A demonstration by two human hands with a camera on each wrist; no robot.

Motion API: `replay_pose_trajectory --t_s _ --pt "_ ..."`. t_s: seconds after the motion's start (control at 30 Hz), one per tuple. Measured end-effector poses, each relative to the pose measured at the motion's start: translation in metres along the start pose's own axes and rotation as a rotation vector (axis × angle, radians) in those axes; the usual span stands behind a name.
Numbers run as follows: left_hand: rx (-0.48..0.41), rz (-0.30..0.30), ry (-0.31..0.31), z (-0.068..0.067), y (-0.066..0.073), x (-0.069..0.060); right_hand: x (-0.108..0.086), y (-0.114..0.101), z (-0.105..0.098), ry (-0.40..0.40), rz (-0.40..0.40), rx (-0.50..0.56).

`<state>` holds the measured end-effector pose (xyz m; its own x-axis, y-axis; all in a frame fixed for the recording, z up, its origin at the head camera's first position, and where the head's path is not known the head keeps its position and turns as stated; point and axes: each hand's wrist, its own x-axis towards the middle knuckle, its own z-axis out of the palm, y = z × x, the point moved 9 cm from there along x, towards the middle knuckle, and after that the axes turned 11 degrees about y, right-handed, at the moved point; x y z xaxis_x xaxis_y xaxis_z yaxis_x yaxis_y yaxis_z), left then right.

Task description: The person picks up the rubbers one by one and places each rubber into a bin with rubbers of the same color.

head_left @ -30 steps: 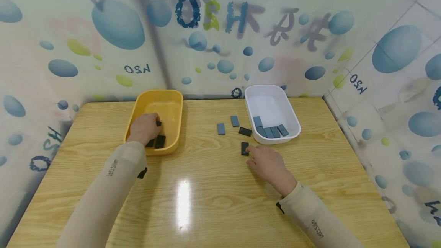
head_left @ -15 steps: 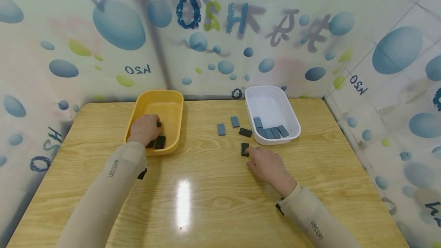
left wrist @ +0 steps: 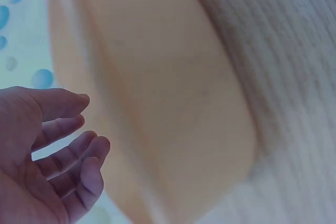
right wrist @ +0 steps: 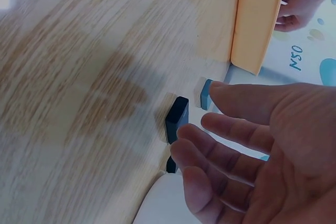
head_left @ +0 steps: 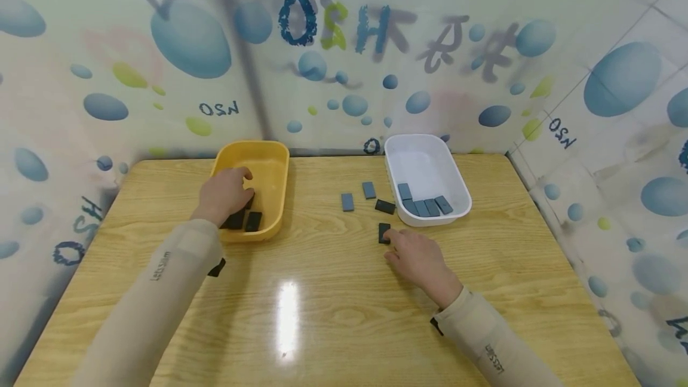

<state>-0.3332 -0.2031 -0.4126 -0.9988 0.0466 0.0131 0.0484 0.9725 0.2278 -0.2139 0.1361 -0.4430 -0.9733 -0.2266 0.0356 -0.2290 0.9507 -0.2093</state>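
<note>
My left hand (head_left: 221, 194) hovers over the yellow tub (head_left: 278, 196), thumb and fingers parted and holding nothing. Beneath it, several black domino-like tiles (head_left: 254, 221) lie at the tub's near end, partly hidden by the hand. The left wrist view shows these loosely bent fingers (left wrist: 94, 148) beside the tub's outer wall. On the wooden table, my right hand (head_left: 419, 255) has its fingertips at a black tile (head_left: 384, 233), without a visible grip around it. That tile (right wrist: 177, 119) stands just beyond the relaxed fingers in the right wrist view; contact is unclear there.
A white tub (head_left: 424, 157) at the back right holds several grey-blue tiles (head_left: 432, 207). Another black tile (head_left: 384, 206) lies against its left side. Two grey-blue tiles, one nearer (head_left: 347, 202) and one farther (head_left: 368, 190), lie between the tubs. A patterned wall stands behind.
My left hand has let go of a black tile inside the yellow tub and drawn slightly up and left, its fingers spreading. The right hand has stayed at its tile.
</note>
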Motion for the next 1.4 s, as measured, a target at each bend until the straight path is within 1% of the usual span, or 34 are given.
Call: replay_pose_trajectory --t_s 0.13,0.3,0.4,0.57,0.63,0.77,0.93,1.0,1.1,1.13,1.27,1.4 --pt "-0.007 0.035 0.008 -0.011 0.016 -0.003 0.001 -0.001 -0.001 0.003 -0.002 -0.005" --pt "-0.010 0.131 0.037 -0.018 0.046 -0.012 0.002 -0.003 -0.003 0.008 -0.011 -0.012" --pt "-0.001 0.183 0.062 -0.021 0.064 -0.020 0.002 -0.004 -0.005 0.013 -0.016 -0.009" --pt "-0.029 0.234 0.082 -0.019 0.093 -0.030 0.002 -0.005 -0.005 0.005 -0.012 0.002" --pt "-0.037 0.252 0.085 -0.016 0.101 -0.034 0.001 -0.004 -0.005 0.002 -0.008 0.002" --pt "-0.035 0.309 0.090 -0.009 0.117 -0.044 0.001 -0.004 -0.005 0.006 -0.007 0.000" --pt "-0.004 0.380 0.079 0.003 0.136 -0.058 0.001 -0.004 -0.006 0.010 -0.007 -0.001" --pt "0.011 0.394 0.067 0.009 0.142 -0.062 0.001 -0.005 -0.005 0.006 -0.005 0.004" --pt "0.011 0.407 0.043 0.020 0.148 -0.067 0.002 -0.008 -0.004 -0.001 -0.002 0.017" --pt "0.009 0.404 0.030 0.024 0.149 -0.068 0.002 -0.009 -0.004 -0.003 -0.002 0.022" --pt "0.002 0.391 -0.012 0.037 0.151 -0.072 0.004 -0.012 -0.003 -0.014 0.000 0.027" --pt "0.007 0.380 -0.034 0.045 0.150 -0.073 0.004 -0.013 -0.002 -0.026 0.000 0.028"
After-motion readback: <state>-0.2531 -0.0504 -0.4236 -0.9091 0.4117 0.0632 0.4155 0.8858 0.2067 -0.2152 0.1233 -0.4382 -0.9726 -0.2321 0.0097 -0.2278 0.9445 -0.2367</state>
